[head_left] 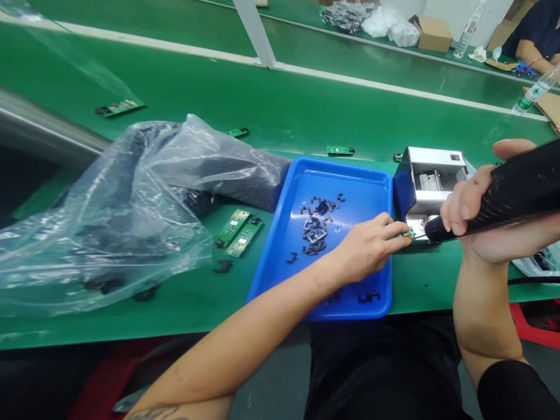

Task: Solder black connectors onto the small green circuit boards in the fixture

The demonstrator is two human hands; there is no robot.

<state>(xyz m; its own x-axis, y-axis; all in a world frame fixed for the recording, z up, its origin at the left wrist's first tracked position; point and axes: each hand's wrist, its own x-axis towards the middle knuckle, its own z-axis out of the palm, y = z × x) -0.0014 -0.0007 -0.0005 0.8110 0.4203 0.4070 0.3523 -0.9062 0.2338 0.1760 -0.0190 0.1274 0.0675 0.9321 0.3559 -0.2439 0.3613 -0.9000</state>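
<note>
My right hand [470, 216] is wrapped round a black electric screwdriver [516, 192], whose bit points left. The bit's tip is close to a small green circuit board [408, 233], which my left hand [370, 248] pinches between its fingertips. Most of that board is hidden by the fingers. Just behind the bit stands a silver and black metal box [431, 175], probably a screw feeder. Below my left hand lies a blue tray [262, 274] with many small black plastic clips [315, 227] in it.
Two circuit boards [238, 233] lie left of the tray, beside a large clear plastic bag [144, 204] holding dark parts. Further boards [340, 150] lie along the green bench. A water bottle [536, 93] and a person's arm [531, 55] are at the back right.
</note>
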